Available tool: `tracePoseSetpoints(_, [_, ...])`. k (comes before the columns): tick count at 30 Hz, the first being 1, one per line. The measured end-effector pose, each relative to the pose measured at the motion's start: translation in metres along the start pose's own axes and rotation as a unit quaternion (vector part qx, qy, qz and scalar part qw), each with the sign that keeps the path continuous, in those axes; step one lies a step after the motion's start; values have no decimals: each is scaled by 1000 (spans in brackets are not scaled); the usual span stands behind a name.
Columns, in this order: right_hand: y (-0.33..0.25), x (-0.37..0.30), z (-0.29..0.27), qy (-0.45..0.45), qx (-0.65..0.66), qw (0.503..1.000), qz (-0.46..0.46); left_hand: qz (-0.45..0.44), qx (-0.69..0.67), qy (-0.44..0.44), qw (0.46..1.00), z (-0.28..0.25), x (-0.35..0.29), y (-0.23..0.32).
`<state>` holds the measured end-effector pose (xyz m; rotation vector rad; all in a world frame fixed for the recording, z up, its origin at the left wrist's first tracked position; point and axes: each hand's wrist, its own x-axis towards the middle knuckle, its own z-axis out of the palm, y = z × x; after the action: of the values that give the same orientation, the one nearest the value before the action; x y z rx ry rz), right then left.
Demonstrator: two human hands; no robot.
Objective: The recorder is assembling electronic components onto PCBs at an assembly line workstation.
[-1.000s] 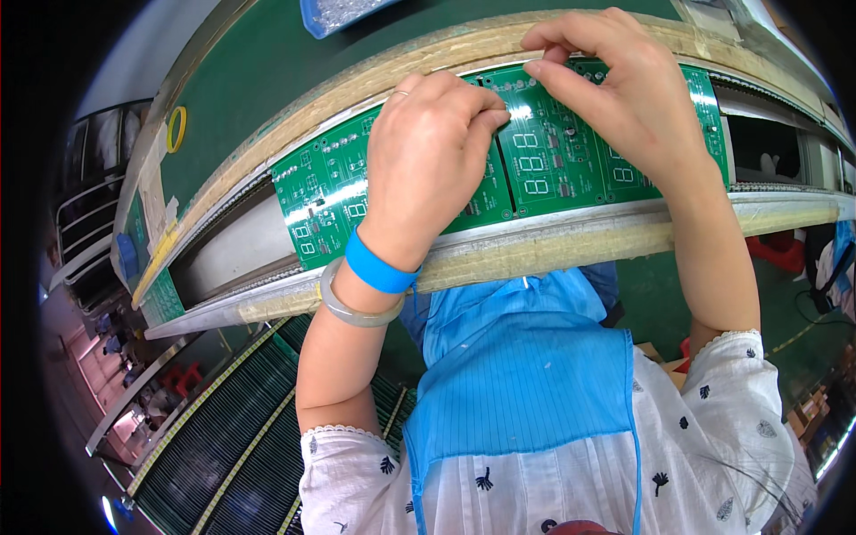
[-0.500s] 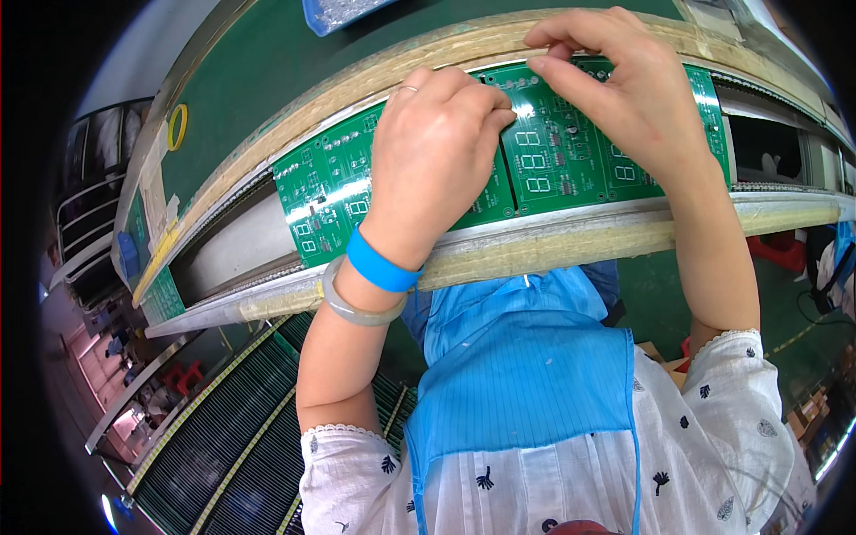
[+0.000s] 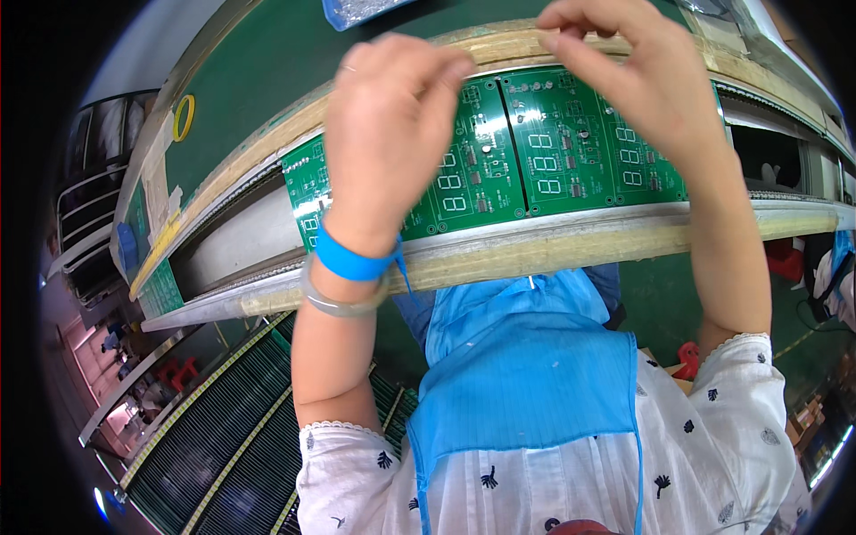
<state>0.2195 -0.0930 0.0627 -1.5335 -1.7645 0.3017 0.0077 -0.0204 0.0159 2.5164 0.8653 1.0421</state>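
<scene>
Two green circuit boards lie end to end with a narrow dark gap between them. White digit outlines and small soldered parts cover the left board (image 3: 464, 169) and the right board (image 3: 593, 147). My left hand (image 3: 388, 120), wearing a blue wristband, hovers over the left board and hides part of it. Motion smears its fingers, so what it holds, if anything, does not show. Above the right board's far edge is my right hand (image 3: 642, 67), thumb and index finger curled close together. Anything between those fingertips is too small to make out.
Two long rails, the near one (image 3: 535, 245) and the far one (image 3: 294, 129), flank the boards. A blue tray (image 3: 361, 11) of small clear parts stands beyond, with a yellow tape ring (image 3: 184, 118) at the left. Dark slotted racks (image 3: 214, 415) stand below left.
My left hand has lifted off the left board and moved left and away, uncovering the gap and more digit outlines. My right hand has shifted slightly farther away and right.
</scene>
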Motion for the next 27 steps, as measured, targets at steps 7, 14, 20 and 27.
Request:
tracePoseSetpoints(7, [-14,79,31,-73,-17,996,-47,-16,223,17,974,-21,55,-72])
tracePoseSetpoints(14, [-2,119,58,-168,-177,962,-123,-24,173,-56,983,-9,81,-78])
tracePoseSetpoints(20, [9,124,98,-67,-337,931,-125,-23,151,-34,988,-12,72,-86])
tracePoseSetpoints(27, [8,121,77,-101,-163,976,-100,-35,115,-11,993,-16,73,-84])
